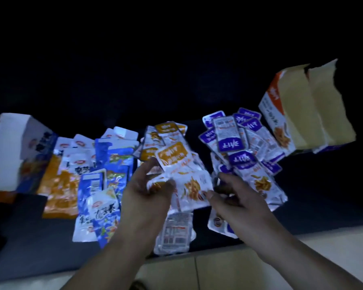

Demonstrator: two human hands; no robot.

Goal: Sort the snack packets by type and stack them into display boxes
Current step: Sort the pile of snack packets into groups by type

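Note:
Snack packets lie in loose groups on a dark table (29,237). Orange-labelled packets (172,153) are piled in the middle. Purple-labelled packets (233,139) sit to their right, blue packets (111,170) to their left, and orange-and-white packets (61,185) lie further left. My left hand (145,197) grips the lower end of a bunch of orange-labelled packets. My right hand (235,197) pinches the right edge of a white packet with an orange snack picture (193,189) in that same bunch. An open orange display box (298,114) stands at the back right.
A white and blue box (19,147) stands at the far left. More packets (174,231) lie face down near the table's front edge, between my forearms. Pale floor tiles (228,266) show below the edge. The background is dark.

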